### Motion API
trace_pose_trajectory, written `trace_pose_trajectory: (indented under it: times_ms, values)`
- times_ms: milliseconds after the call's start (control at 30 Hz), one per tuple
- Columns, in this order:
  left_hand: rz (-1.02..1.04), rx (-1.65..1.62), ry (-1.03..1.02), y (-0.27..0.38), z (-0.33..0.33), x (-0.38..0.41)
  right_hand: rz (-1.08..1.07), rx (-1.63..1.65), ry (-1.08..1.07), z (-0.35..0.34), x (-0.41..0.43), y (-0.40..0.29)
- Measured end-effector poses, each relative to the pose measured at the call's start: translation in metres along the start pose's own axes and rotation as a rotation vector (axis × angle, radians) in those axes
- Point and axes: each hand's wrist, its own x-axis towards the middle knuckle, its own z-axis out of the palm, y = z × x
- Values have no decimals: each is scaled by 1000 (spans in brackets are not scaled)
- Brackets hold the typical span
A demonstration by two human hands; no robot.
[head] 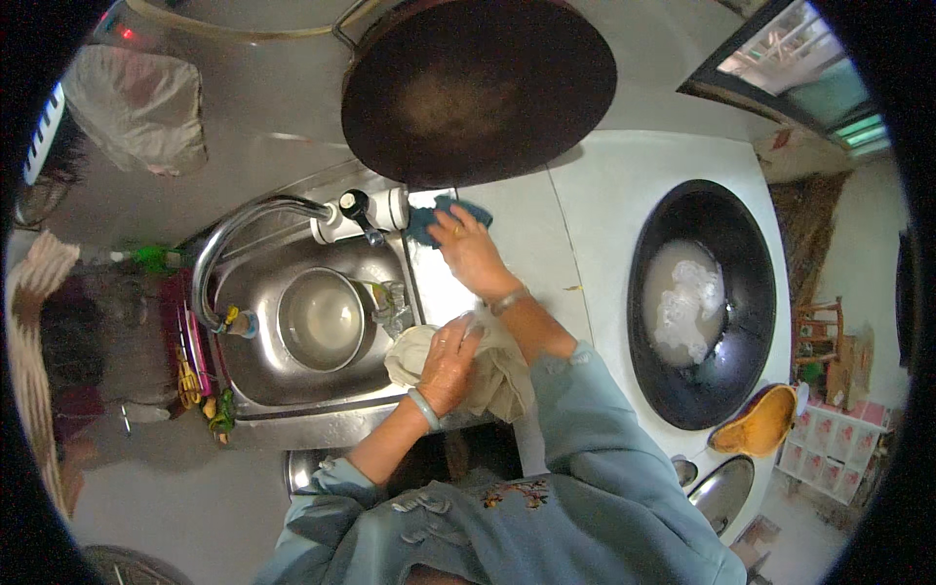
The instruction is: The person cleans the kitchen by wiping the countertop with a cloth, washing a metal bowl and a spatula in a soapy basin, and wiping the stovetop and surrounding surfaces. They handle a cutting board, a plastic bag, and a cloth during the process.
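My right hand, with a ring and a bracelet, presses on a dark teal cloth on the white counter beside the faucet base. Lower down, my left hand, wearing a pale bangle, grips a bunched beige cloth at the right rim of the sink. Part of the cloth lies under that hand and cannot be seen. The stainless steel sink holds a metal pot with cloudy liquid inside. Between pot and sink wall is a crumpled clear plastic piece.
A curved chrome faucet arches over the sink. A large dark wok leans against the back wall. To the right, a black wok contains cloudy, foamy water, with a gourd ladle and a round metal lid nearby.
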Motion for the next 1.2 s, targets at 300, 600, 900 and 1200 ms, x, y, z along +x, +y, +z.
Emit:
trace_pose_trajectory:
  times_ms: [300,600,900,1200]
  values:
    - [-69,82,-169,14,7,-22,546,407,-22,-126,-76,17]
    - [62,118,-137,15,20,-25,312,-275,103,-92,-129,54]
    - [29,-102,-28,14,-6,-37,293,-178,152,-160,-161,53]
    - [6,32,-47,16,2,-44,680,-605,169,-116,-73,170]
